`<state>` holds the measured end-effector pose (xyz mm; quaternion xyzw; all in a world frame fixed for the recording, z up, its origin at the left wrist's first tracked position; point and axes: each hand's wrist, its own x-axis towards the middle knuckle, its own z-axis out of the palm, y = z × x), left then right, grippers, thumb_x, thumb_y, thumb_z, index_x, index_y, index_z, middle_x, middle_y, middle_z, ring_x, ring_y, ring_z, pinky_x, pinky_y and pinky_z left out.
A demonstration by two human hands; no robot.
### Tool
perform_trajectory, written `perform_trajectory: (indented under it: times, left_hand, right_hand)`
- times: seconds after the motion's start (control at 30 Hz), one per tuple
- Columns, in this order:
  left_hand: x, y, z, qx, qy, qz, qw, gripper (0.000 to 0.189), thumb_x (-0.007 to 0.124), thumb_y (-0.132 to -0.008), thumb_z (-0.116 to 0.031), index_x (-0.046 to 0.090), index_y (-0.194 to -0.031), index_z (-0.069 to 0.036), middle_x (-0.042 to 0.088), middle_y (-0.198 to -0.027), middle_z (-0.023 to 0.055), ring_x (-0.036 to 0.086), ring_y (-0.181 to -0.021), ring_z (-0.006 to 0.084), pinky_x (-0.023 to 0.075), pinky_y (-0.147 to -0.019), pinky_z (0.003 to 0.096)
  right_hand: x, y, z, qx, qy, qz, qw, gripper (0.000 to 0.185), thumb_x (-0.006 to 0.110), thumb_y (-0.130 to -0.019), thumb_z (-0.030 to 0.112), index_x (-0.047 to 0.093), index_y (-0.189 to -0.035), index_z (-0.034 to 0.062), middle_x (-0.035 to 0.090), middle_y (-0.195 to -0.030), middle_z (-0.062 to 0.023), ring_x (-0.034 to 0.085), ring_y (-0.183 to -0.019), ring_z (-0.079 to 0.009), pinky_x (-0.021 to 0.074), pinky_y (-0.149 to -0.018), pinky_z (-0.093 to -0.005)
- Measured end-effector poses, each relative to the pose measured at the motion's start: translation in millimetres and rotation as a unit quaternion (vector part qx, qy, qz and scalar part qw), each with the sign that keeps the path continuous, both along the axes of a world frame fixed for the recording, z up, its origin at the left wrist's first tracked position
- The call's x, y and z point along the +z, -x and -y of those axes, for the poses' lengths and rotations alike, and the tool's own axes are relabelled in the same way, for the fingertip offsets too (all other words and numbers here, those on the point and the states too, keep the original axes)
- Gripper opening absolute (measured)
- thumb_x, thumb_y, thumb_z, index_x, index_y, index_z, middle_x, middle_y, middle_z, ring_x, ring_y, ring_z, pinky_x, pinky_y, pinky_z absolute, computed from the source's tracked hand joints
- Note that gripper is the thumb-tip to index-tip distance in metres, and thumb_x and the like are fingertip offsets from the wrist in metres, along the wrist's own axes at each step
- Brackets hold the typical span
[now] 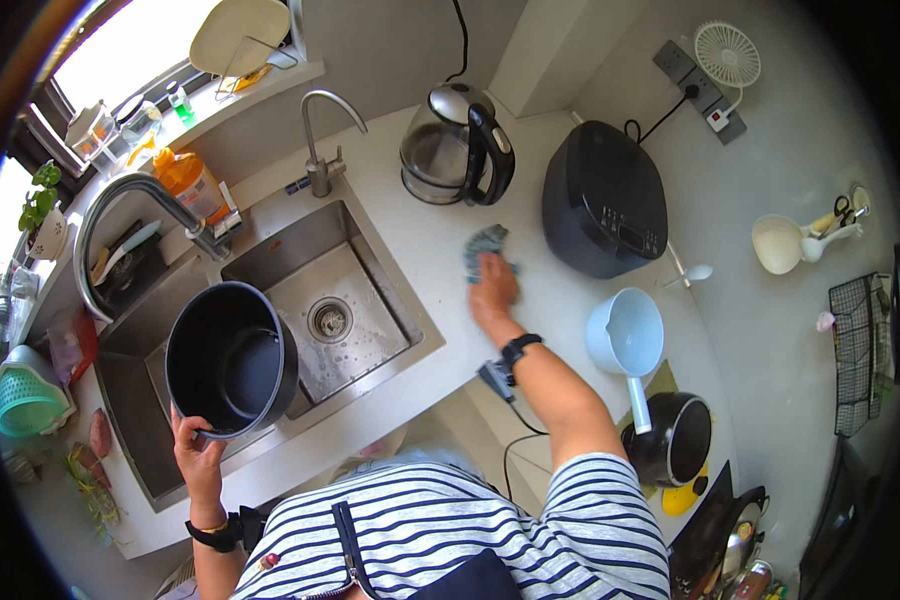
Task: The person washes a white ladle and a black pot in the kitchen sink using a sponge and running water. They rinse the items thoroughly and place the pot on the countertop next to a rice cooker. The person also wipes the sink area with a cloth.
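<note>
My left hand [196, 454] grips the rim of a dark inner cooking pot [229, 360], which is tilted over the double stainless steel sink [431, 341]. The pot's inside shows and looks bare. Under my right hand [493, 289] a grey-green cloth [487, 241] is pressed on the white countertop [450, 300], right of the sink; the hand is slightly blurred. Beyond the cloth stands a glass electric kettle [435, 154] with a black handle. A black rice cooker [604, 202] is to the right of the cloth, its lid down.
A light blue long-handled pot [626, 330] and a black pot [671, 439] stand at the right. The curved faucet [131, 184] arches over the left basin, and a slim tap [319, 169] rises behind the right one. An orange bottle [195, 187] is near the window.
</note>
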<state>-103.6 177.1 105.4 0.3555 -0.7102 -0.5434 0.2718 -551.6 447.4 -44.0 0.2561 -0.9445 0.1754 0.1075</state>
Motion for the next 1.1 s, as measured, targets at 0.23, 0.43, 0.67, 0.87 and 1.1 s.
perform_trajectory:
  times: [0.23, 0.43, 0.67, 0.87, 1.1]
  left_hand:
    - [-0.4, -11.4, -0.6, -0.025, -0.001, -0.011, 1.0, 0.029, 0.065, -0.064, 0.012, 0.05, -0.082, -0.007, 0.033, -0.138, 0.0072, 0.046, -0.113, 0.016, 0.0425, -0.088, 0.0233]
    - [4.0, -53.2, 10.6, -0.016, 0.071, -0.029, 0.997, 0.029, 0.065, -0.065, 0.011, 0.05, -0.082, -0.007, 0.034, -0.136, 0.0064, 0.049, -0.104, 0.0124, 0.0418, -0.081, 0.0192]
    - [11.6, -69.6, 8.1, 0.009, 0.052, -0.013, 0.998, 0.026, 0.062, -0.068, 0.012, 0.051, -0.084, -0.005, 0.033, -0.136, 0.0055, 0.051, -0.088, 0.0063, 0.0427, -0.074, 0.0177]
    - [16.2, -48.0, 0.6, -0.003, 0.052, -0.049, 0.997, 0.026, 0.062, -0.067, 0.011, 0.052, -0.083, -0.006, 0.034, -0.135, 0.0063, 0.052, -0.093, 0.0095, 0.046, -0.073, 0.0194]
    - [20.7, -61.3, -5.6, 0.037, 0.071, -0.072, 0.994, 0.028, 0.067, -0.064, 0.009, 0.05, -0.079, -0.008, 0.032, -0.139, 0.0078, 0.049, -0.112, 0.017, 0.0452, -0.083, 0.0222]
  right_hand:
    - [8.1, -104.9, 93.2, 0.159, 0.291, 0.152, 0.931, 0.04, 0.049, -0.071, 0.002, 0.062, -0.107, 0.0098, 0.056, -0.108, -0.009, 0.051, -0.104, -0.0281, 0.0417, -0.091, -0.0402]
    - [45.6, -26.3, -84.4, 0.027, 0.327, 0.079, 0.941, 0.039, 0.047, -0.071, -0.001, 0.062, -0.107, 0.0035, 0.055, -0.111, -0.0136, 0.048, -0.109, -0.0289, 0.0373, -0.098, -0.0393]
    - [-22.2, -86.2, -58.2, 0.026, 0.147, -0.076, 0.986, 0.038, 0.069, -0.063, 0.009, 0.06, -0.1, 0.0101, 0.057, -0.106, -0.0084, 0.05, -0.103, -0.0306, 0.0399, -0.084, -0.0465]
    - [-1.9, -160.0, 87.5, 0.212, 0.29, 0.125, 0.925, 0.03, 0.061, -0.072, 0.004, 0.061, -0.102, 0.0066, 0.059, -0.099, -0.0104, 0.054, -0.097, -0.0298, 0.0415, -0.087, -0.0401]
    - [41.6, -0.4, 51.5, 0.075, 0.173, -0.011, 0.982, 0.039, 0.061, -0.077, 0.009, 0.054, -0.116, 0.0063, 0.052, -0.119, -0.0147, 0.046, -0.112, -0.0335, 0.0362, -0.097, -0.0432]
